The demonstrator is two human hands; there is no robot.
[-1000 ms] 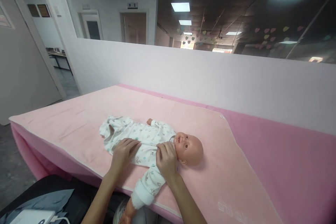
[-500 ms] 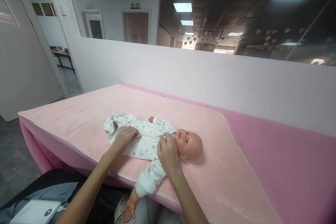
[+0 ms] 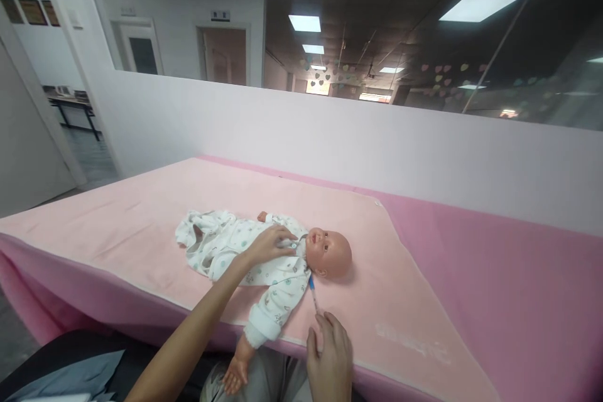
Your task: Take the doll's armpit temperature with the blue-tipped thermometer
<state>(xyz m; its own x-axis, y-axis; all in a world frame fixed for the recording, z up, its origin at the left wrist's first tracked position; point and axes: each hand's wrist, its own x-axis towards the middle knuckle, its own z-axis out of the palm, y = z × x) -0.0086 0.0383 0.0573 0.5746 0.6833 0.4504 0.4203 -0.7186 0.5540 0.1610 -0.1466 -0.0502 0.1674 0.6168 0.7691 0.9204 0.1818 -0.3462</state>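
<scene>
A baby doll (image 3: 328, 254) in white patterned clothes (image 3: 277, 273) lies on its back, head to the right. My left hand (image 3: 272, 244) rests over its chest near the collar, thumb and fingers apart. On the pink mat beside the doll's neck and shoulder lies a thin white stick with a blue end (image 3: 312, 289), perhaps a thermometer. My right hand (image 3: 332, 345) is at the stick's near end, fingertips at or touching it and thumb apart. The doll's near arm (image 3: 240, 361) hangs over the mat's front edge.
The pale pink mat (image 3: 409, 301) covers the table over a darker pink cloth (image 3: 518, 289). Behind stands a white low wall (image 3: 330, 132) with a window (image 3: 400, 38) above. My lap is close under the front edge.
My left hand has moved from the doll's belly up to its chest. The right hand has left the chest and come down toward me, bringing the stick into view. The view has shifted right.
</scene>
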